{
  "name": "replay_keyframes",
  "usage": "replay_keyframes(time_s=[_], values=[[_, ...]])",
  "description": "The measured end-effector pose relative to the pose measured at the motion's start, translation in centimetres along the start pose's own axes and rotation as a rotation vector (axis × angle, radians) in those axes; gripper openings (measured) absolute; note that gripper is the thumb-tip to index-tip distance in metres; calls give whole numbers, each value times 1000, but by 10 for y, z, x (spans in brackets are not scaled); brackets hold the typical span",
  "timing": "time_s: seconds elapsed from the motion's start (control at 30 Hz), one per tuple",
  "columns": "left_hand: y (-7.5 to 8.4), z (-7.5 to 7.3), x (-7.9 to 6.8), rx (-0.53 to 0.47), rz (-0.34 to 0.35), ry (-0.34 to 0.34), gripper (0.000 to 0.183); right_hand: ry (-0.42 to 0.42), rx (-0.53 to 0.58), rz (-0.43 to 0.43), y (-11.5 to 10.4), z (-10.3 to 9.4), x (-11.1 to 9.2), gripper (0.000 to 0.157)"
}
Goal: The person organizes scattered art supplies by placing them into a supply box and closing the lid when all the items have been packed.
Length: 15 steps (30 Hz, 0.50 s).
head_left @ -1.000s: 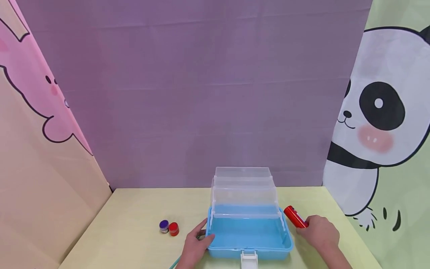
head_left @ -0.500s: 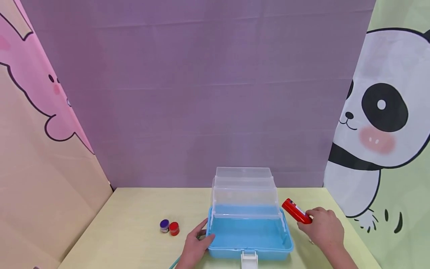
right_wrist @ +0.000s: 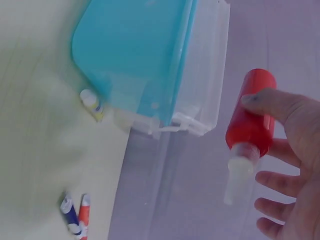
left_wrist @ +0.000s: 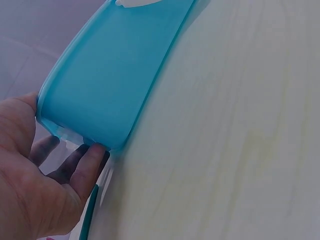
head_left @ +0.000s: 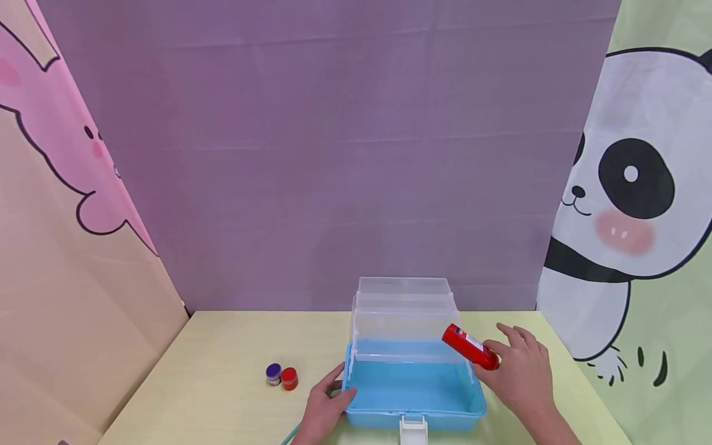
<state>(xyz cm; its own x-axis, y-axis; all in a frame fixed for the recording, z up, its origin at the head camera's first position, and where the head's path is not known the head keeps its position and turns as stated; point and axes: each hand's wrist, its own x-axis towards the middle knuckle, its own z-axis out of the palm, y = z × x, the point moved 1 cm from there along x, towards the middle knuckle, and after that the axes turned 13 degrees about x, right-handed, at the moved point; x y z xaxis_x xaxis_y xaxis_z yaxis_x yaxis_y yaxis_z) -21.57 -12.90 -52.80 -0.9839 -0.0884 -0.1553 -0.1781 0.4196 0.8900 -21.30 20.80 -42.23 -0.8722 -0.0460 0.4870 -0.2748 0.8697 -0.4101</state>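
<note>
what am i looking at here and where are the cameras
No machine here, just a person's two bare hands. The wide picture comes from a head camera; the other two from a camera on each wrist. The left hand grips the side of an open blue box. The right hand holds a red bottle near it. On the table are a purple-lidded jar and a red-lidded jar; the right wrist view adds a yellow tube, a blue tube and a red tube.

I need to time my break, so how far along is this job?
Looks done: the blue box stands open, its clear tiers raised. In hand: the right hand pinches the red bottle; the left hand grips the box's side. Probably left: the purple-lidded jar, red-lidded jar, yellow tube, blue tube and reddish tube, all outside the box.
</note>
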Motion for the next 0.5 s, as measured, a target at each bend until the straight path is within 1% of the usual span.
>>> replay_keyframes(time_s=[0.13,0.37,0.5], values=[[1,2,2,-5,7,-11,69,-4,10,-52,-4,4,-1,54],[0,2,4,-15,-6,-11,72,16,-15,-191,-10,18,-2,52],[-2,0,3,-29,7,2,71,-10,-27,-236,-19,26,-1,52]])
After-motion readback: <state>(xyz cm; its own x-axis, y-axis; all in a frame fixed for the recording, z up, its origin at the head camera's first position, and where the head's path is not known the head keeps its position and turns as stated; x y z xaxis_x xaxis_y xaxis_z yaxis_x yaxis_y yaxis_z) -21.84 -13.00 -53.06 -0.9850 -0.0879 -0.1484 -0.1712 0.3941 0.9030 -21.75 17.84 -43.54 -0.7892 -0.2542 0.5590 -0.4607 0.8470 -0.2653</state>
